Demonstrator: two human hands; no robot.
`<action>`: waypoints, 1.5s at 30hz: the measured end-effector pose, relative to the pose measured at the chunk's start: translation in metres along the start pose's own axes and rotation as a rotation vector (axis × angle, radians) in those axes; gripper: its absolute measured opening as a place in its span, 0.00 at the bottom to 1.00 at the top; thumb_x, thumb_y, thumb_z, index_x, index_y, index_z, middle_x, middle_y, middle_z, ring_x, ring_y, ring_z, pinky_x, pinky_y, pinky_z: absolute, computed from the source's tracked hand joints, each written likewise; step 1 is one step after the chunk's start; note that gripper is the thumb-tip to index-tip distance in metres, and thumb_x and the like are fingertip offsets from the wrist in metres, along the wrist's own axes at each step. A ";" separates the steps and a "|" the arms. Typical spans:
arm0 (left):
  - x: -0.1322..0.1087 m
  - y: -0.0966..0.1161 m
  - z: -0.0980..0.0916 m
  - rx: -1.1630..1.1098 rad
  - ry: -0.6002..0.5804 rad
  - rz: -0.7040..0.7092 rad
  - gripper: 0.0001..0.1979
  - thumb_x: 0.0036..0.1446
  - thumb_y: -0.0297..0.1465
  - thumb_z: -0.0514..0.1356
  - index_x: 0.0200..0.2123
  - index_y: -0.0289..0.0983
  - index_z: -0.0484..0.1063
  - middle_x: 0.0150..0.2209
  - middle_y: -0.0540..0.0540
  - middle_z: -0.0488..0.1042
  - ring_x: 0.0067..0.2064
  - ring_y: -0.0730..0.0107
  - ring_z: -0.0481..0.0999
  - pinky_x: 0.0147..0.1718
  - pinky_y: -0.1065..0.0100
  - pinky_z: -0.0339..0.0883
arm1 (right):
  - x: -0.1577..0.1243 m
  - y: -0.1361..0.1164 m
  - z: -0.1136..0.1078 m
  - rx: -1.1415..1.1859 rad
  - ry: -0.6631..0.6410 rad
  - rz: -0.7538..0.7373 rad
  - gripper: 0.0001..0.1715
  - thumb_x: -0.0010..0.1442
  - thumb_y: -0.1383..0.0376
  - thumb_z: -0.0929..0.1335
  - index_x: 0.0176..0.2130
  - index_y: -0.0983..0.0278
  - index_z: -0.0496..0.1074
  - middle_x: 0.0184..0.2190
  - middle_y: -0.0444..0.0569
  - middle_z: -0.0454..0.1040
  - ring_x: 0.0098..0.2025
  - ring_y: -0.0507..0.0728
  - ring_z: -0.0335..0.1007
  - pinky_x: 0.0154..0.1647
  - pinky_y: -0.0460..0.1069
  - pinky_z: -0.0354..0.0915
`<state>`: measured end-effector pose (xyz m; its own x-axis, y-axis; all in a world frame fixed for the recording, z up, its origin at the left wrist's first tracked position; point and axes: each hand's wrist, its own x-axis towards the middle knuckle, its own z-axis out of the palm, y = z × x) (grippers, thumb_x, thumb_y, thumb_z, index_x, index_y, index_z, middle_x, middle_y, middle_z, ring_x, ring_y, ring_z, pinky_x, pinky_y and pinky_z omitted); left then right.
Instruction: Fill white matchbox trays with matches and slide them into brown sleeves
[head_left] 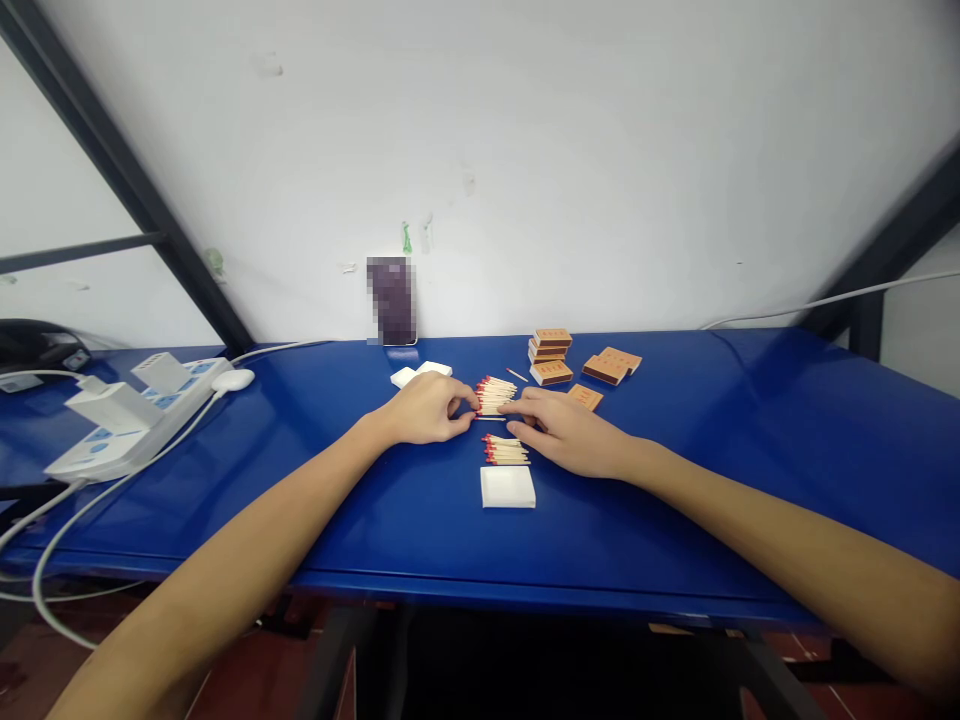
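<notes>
A pile of red-headed matches point(496, 392) lies on the blue table between my two hands. My left hand point(426, 408) is curled at the red-head side, its thumb and index fingertip pinched by the head of a single match point(491, 418). From the other side my right hand point(559, 428) reaches in. Its index finger touches the pile's lower edge and its thumb is apart, with the single match's tail between them. Nearer me lies a smaller row of matches point(507, 451), and just below it a white matchbox tray point(508, 488), whose inside looks bare.
Stacked orange matchboxes point(551, 355) stand behind my right hand, with more boxes point(612, 365) to their right. White trays point(420, 374) lie behind my left hand. One loose match point(517, 374) lies near the stack. A phone point(392, 300) leans on the wall; a power strip point(135, 420) with cables sits left.
</notes>
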<state>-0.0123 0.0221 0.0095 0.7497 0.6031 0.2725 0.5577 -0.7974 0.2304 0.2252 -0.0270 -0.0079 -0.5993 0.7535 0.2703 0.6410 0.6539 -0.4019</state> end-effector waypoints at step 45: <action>0.000 0.002 0.000 -0.008 0.000 0.016 0.09 0.52 0.27 0.60 0.36 0.36 0.78 0.19 0.54 0.69 0.22 0.76 0.66 0.26 0.72 0.56 | -0.001 0.002 0.000 0.055 0.022 -0.011 0.18 0.68 0.63 0.61 0.53 0.63 0.73 0.37 0.52 0.72 0.39 0.59 0.68 0.39 0.53 0.63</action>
<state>-0.0109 0.0201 0.0097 0.7585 0.5901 0.2765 0.5425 -0.8069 0.2338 0.2266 -0.0268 -0.0092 -0.5948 0.7481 0.2942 0.6066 0.6578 -0.4464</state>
